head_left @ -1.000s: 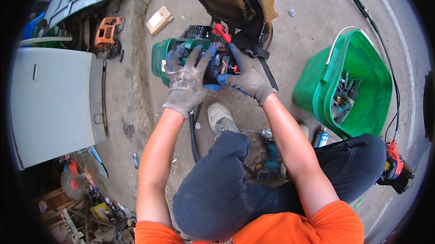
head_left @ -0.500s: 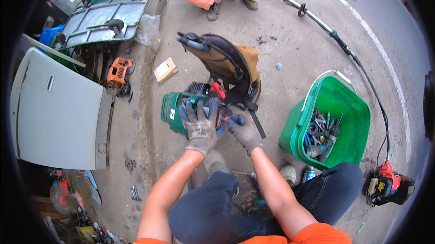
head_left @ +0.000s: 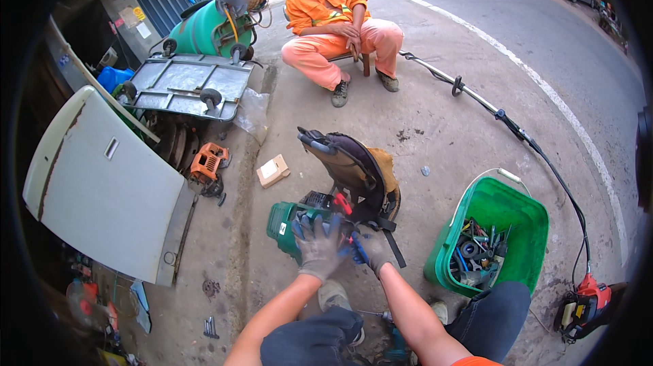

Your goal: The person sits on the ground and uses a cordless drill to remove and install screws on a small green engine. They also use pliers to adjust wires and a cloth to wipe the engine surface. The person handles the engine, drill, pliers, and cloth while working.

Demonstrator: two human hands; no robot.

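Note:
A small engine with a green housing [head_left: 277,227] sits on the ground before me, joined to or against a worn brown-and-black backpack frame [head_left: 367,172]. My left hand [head_left: 318,249], in a grey-blue work glove, lies on top of the engine with its fingers spread. Close beside it, my gloved right hand [head_left: 372,252] is closed at the engine's right side. A bit of red shows by its fingertips, but I cannot make out what they hold. Just above both hands, a red part [head_left: 342,203] sticks up from the engine.
To the right stands a green bucket [head_left: 537,230] of tools. Behind it lies a long-shafted brush cutter [head_left: 503,115] with a red engine [head_left: 593,294]. An orange engine [head_left: 207,162], a cardboard box [head_left: 273,171] and a white panel [head_left: 109,182] are left. A person [head_left: 340,32] sits ahead.
My view has tilted up, so the seated person and the road show more fully. Both hands stay at the engine, the left still spread on it.

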